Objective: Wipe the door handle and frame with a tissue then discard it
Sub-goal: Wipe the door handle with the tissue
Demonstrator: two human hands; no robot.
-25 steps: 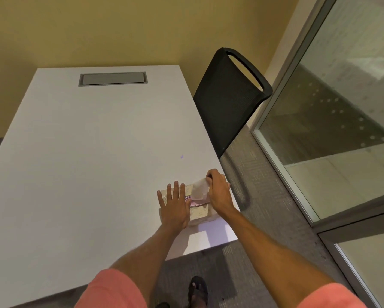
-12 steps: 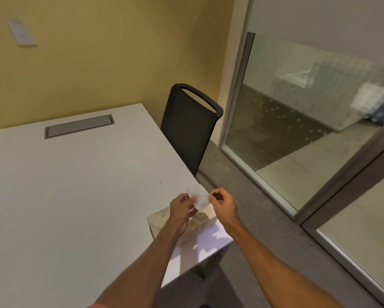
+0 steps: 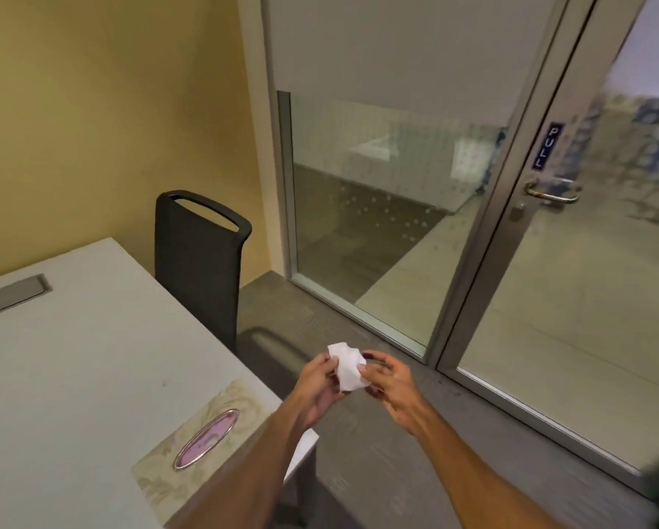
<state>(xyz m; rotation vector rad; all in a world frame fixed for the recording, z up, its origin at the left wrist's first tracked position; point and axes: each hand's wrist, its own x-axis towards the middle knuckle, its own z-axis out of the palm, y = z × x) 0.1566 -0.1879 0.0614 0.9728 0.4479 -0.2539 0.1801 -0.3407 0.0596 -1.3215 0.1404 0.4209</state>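
A crumpled white tissue [image 3: 346,366] is held between both my hands over the carpet, just off the table's corner. My left hand [image 3: 318,387] grips its left side and my right hand [image 3: 391,383] pinches its right side. The patterned tissue box [image 3: 190,440] with an oval opening lies on the table's near corner, below my left forearm. At the upper right stands the glass door with a metal lever handle [image 3: 551,192], a "PULL" sign [image 3: 547,147] above it and a grey metal frame [image 3: 488,223].
A white table [image 3: 72,368] fills the lower left, with a grey cable hatch [image 3: 11,295]. A black chair [image 3: 202,261] stands between the table and the glass wall [image 3: 377,208]. Grey carpet [image 3: 396,471] lies between me and the door.
The tissue has come out of the box and been lifted off to the right. My view has swung right and up, so the door and handle now show.
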